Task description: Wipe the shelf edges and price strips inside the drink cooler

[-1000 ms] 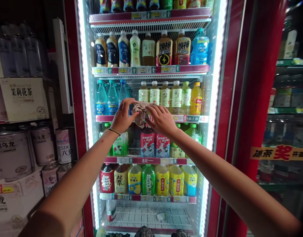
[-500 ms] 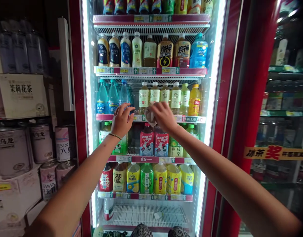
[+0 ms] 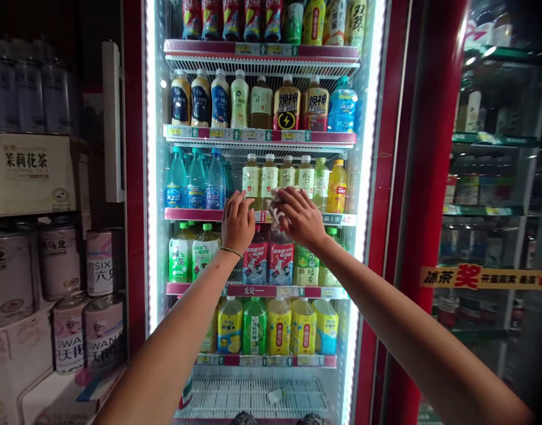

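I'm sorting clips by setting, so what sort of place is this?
Probably a shop's drinks section: a lit cooler holds rows of bottles, price labels line its shelf edge, and stacked cans stand beside it.

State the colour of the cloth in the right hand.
The cloth is pale beige, seen best in the head view.

Pale carton (image 3: 28, 177) above pink tins (image 3: 61, 262), yellow banner (image 3: 492, 278)

"茉莉花茶" on a carton (image 3: 14, 195); "SIX" on a can (image 3: 103, 260); "双萃" on a bottle (image 3: 355, 26), at the top shelf's (image 3: 306, 51) right edge; "焕神" on two dark bottles (image 3: 287, 103); "统一" on a pink strip (image 3: 273, 291); "冰茶 奖" on a yellow banner (image 3: 492, 277)
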A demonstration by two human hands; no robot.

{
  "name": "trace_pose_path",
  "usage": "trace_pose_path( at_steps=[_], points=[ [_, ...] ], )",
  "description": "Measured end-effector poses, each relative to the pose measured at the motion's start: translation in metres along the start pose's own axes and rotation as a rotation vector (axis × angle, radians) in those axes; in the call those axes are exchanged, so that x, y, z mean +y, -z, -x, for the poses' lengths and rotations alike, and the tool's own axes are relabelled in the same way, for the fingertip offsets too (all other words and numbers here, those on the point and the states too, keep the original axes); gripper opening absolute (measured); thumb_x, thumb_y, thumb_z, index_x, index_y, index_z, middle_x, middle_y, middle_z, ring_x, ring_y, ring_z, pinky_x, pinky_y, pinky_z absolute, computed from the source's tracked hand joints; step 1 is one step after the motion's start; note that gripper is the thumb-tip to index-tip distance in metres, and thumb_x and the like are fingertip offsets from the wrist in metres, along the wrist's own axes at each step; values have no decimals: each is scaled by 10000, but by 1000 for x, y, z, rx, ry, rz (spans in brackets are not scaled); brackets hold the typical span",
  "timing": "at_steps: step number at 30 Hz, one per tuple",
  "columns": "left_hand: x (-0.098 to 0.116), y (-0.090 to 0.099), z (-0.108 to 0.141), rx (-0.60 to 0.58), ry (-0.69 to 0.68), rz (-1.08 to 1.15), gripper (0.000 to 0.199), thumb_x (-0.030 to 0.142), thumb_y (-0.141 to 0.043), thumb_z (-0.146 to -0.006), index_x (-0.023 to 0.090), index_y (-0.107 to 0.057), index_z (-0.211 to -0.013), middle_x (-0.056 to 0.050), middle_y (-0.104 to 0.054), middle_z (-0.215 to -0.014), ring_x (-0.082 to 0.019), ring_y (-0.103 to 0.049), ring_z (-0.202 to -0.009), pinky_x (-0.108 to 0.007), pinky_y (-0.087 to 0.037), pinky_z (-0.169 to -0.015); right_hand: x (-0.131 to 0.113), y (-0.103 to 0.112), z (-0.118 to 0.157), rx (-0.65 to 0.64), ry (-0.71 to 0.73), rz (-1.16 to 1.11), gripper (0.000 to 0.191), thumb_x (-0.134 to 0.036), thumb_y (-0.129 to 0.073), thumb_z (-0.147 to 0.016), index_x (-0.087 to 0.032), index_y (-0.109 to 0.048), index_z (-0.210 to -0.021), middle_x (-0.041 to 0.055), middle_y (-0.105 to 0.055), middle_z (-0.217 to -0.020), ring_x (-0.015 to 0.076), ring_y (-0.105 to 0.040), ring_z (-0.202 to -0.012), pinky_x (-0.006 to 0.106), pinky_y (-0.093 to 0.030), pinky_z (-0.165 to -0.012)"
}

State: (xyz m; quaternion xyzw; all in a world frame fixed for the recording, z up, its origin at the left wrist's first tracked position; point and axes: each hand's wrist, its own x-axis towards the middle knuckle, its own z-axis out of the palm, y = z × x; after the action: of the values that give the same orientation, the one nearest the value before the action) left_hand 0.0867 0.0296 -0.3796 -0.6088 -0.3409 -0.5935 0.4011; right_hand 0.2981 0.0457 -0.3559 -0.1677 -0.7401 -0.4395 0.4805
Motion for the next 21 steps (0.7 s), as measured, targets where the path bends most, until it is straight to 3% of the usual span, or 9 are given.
trace_pose_path(
  at_steps=[4, 10, 14, 15, 18, 19, 21],
  points=[
    [-2, -5, 9, -12, -44, -82, 323, 234, -416, -1058, 234, -626, -1304, -111, -571, -1525, -269, -403, -1536, -528, -333, -1284, 2, 3, 5, 92, -144, 33, 343, -287, -462, -1017, -181, -658, -1277, 117, -527, -1587, 311, -389, -1547, 571, -378, -1281],
    [-4, -5, 13, -14, -91, -142, 336, 216, -441, -1046, 232, -613, -1333, -121, -543, -1560, -279, -382, -1549, -536, -355, -1271, 9, -6, 10, -8, -30, 40, 286, -251, -510, -1019, -231, -658, -1263, 104, -643, -1443, 310, -514, -1433, 564, -419, -1253],
    [-4, -6, 14, -8, -95, -143, 334, 201, -448, -1039, 233, -617, -1325, -121, -547, -1557, -277, -376, -1552, -536, -355, -1273, 16, -13, 10, 233, -345, 92, 321, -230, -492, -1030, -293, -655, -1299, 117, -673, -1341, 339, -585, -1306, 595, -546, -1080],
    [-4, -6, 14, -5, -94, -141, 332, 202, -451, -1039, 232, -618, -1324, -122, -553, -1551, -278, -381, -1549, -536, -357, -1272, 15, -15, 11, 231, -329, 85, 341, -214, -498, -1027, -309, -648, -1318, 108, -677, -1333, 330, -597, -1289, 583, -553, -1069],
    [-3, -6, 15, -5, -84, -136, 334, 210, -454, -1041, 231, -622, -1329, -127, -559, -1545, -284, -389, -1544, -544, -358, -1269, 13, -16, 11, 11, 9, 28, 438, -148, -534, -1002, -353, -612, -1381, 47, -668, -1392, 279, -594, -1323, 519, -533, -1131],
    [-3, -6, 15, -9, -80, -136, 337, 211, -453, -1042, 232, -624, -1331, -126, -557, -1547, -284, -386, -1546, -546, -354, -1270, 14, -15, 10, -15, 53, 28, 438, -141, -535, -1000, -351, -616, -1377, 37, -664, -1405, 273, -585, -1342, 511, -526, -1146],
    [-3, -6, 15, -24, -78, -138, 352, 209, -450, -1043, 241, -623, -1347, -116, -545, -1561, -283, -367, -1556, -548, -338, -1279, 14, -14, 7, 83, -63, 55, 387, -157, -522, -1013, -324, -644, -1340, 53, -668, -1394, 282, -574, -1358, 519, -531, -1142]
  ],
)
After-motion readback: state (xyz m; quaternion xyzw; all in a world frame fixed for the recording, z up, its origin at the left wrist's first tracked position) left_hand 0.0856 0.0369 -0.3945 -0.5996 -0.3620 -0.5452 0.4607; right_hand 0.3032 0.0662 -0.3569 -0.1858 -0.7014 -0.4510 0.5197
